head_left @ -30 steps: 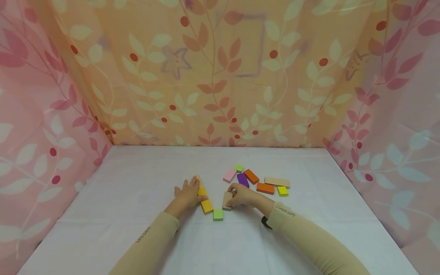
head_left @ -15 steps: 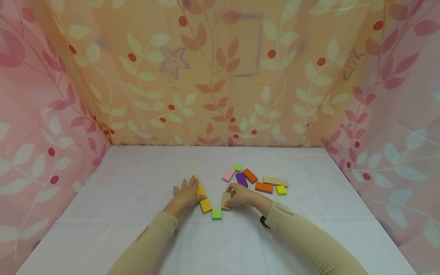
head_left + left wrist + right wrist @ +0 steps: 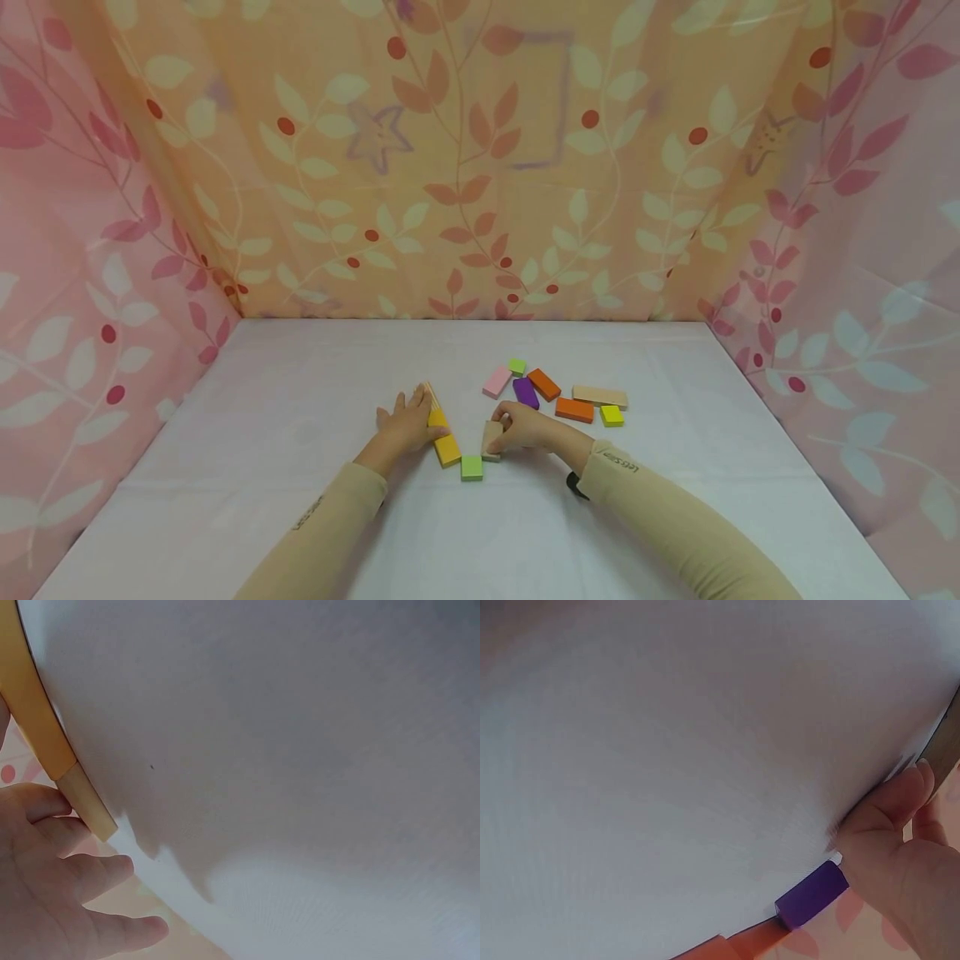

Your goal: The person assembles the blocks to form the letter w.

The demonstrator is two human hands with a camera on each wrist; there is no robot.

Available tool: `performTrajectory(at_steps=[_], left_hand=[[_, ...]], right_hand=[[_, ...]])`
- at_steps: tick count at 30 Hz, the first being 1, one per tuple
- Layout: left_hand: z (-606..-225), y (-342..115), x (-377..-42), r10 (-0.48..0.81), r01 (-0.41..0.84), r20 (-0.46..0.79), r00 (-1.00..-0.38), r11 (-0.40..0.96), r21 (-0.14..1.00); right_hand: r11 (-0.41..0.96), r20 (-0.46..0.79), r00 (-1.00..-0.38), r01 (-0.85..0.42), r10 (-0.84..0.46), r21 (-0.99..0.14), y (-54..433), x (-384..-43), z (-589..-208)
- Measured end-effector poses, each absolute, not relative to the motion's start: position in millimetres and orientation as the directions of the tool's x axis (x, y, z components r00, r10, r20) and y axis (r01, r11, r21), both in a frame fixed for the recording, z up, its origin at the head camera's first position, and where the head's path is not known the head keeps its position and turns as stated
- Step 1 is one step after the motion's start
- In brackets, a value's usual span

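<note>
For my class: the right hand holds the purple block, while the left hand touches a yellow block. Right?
Not quite: the right hand holds a beige block, not the purple block, as the head view shows. The left hand does touch a yellow block.

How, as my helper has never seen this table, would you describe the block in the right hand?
On the white table, look at the person's right hand. It pinches a plain pale wooden block beside the nearer green block. Unlike the crosswise wooden piece near the bright yellow block, this one is held and points roughly away from the person.
</note>
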State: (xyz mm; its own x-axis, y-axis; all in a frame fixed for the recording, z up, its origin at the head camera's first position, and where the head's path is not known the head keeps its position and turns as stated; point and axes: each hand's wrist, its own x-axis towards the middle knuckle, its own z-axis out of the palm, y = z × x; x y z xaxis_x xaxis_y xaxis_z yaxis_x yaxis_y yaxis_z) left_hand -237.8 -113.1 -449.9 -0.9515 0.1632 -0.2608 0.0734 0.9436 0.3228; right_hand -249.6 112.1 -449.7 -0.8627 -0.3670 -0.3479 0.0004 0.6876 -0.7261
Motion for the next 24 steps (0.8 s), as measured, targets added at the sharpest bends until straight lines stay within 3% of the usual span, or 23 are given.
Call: performTrajectory(at_steps=[8,13,24], left_hand=[[-448.7,-113.7,-236.4,0.165,0.075,-0.257,-0.952,0.942,0.328],[-448.8,-112.9,-237.2,0.162,0.071,-0.255,-0.953,0.941,0.33],[-447.3,-111.5,-235.9,0.152,0.06,-0.263,-0.953,0.943,0.326]], right_hand=[[0.639,-0.358,-0.863,0.056,-0.355,-0.767,117.3,-255.9,-452.6],[0.525,-0.355,-0.902,0.184,-0.245,-0.831,123.8,-265.2,-456.8],[0.459,-0.285,-0.956,0.225,-0.066,-0.86,121.4,-285.4,-456.3]])
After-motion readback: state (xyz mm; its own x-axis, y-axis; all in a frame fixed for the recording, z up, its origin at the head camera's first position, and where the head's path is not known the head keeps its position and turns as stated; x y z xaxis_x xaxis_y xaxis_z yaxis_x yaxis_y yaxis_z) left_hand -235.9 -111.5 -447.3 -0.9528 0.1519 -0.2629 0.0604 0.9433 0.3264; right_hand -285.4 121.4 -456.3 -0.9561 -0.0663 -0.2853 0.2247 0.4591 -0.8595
